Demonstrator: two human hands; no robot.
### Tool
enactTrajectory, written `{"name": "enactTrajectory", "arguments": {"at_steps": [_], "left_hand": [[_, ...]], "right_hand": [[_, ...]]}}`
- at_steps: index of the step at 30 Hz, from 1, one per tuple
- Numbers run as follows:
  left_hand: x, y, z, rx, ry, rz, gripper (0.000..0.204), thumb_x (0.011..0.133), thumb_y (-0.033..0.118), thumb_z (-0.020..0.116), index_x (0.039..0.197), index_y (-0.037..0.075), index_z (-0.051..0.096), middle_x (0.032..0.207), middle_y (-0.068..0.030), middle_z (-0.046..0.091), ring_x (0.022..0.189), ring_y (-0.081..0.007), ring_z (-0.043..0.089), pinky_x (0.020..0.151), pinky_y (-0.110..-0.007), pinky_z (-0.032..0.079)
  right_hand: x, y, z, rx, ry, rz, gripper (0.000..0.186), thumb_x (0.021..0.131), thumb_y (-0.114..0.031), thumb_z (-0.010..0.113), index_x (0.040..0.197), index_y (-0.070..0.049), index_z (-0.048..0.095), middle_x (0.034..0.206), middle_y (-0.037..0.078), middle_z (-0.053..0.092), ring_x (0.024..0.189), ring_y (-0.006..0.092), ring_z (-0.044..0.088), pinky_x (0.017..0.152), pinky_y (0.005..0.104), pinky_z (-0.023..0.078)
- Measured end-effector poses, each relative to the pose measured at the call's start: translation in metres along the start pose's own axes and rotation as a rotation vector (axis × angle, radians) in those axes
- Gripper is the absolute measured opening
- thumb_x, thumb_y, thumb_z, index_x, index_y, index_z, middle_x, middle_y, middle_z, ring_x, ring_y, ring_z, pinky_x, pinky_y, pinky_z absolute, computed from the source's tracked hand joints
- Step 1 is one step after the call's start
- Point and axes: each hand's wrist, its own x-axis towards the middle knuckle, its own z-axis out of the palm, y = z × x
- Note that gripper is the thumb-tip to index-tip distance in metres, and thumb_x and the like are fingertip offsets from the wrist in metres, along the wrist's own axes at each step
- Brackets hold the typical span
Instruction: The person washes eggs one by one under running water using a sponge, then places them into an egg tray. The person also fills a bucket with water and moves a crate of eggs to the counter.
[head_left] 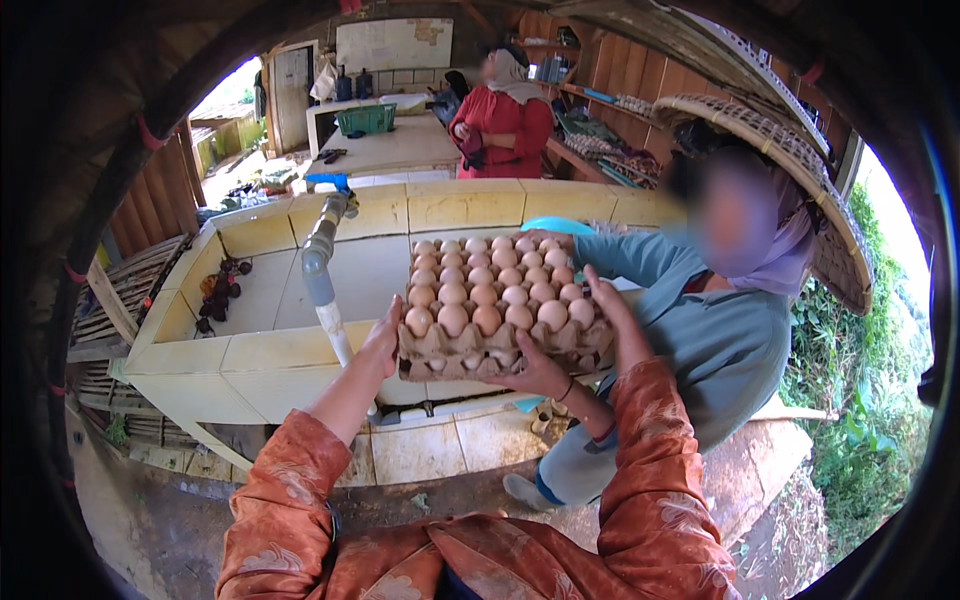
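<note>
Stacked cardboard egg trays point(500, 345) full of light brown eggs point(485, 290) are held level in front of me. My left hand point(382, 338) grips the stack's left end. My right hand point(610, 300) grips its right end. A co-worker point(690, 350) in a teal top and wide woven hat stands close at the right, with one hand point(530, 370) under the near side of the stack and the other point(555, 240) at its back corner.
A tiled basin point(260, 355) with a grey pipe and blue tap point(320, 250) lies ahead, with small dark items inside. A blue bowl point(560, 225) is beyond the trays. Behind are a person point(510, 140) in red, a worktable point(390, 150) and shelves. Greenery point(850, 420) shows right.
</note>
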Motion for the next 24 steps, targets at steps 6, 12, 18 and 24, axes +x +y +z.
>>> {"name": "enactTrajectory", "arguments": {"at_steps": [6,12,18,24], "left_hand": [[-0.050,-0.031,-0.029,0.123,0.130,0.303,0.044,0.091,0.043,0.047,0.120,0.011,0.050,0.126,-0.0021,0.048,0.114,-0.0152,0.045,0.096,-0.032,0.031],[-0.123,-0.057,-0.077,0.313,-0.127,0.142,0.029,0.093,0.030,0.047,0.108,0.007,0.055,0.111,-0.0016,0.058,0.104,-0.0142,0.053,0.086,-0.029,0.038],[-0.170,-0.115,-0.128,0.461,0.005,0.031,0.030,0.092,0.031,0.049,0.107,0.006,0.057,0.103,-0.0002,0.060,0.095,-0.0107,0.054,0.081,-0.026,0.041],[-0.214,-0.182,-0.158,0.395,0.281,-0.043,0.027,0.093,0.030,0.048,0.105,0.008,0.058,0.099,-0.0003,0.061,0.091,-0.0113,0.056,0.079,-0.026,0.042]], "right_hand": [[-0.068,-0.053,-0.011,0.058,0.154,-0.448,0.038,0.088,-0.036,0.055,0.113,-0.007,0.059,0.100,0.001,0.061,0.090,0.0105,0.054,0.069,0.0248,0.042],[-0.198,-0.071,0.009,0.322,-0.086,-0.697,0.034,0.090,-0.027,0.055,0.109,0.001,0.058,0.101,0.010,0.062,0.089,0.0142,0.058,0.079,0.0265,0.044],[-0.247,-0.027,0.058,0.162,-0.931,-0.792,0.031,0.083,-0.016,0.061,0.108,0.003,0.058,0.103,0.014,0.062,0.090,0.0218,0.061,0.079,0.0292,0.048],[-0.246,0.016,0.118,-0.095,-1.134,-0.810,0.032,0.088,-0.024,0.055,0.114,-0.005,0.056,0.109,0.013,0.059,0.094,0.0287,0.059,0.079,0.0337,0.048]]}}
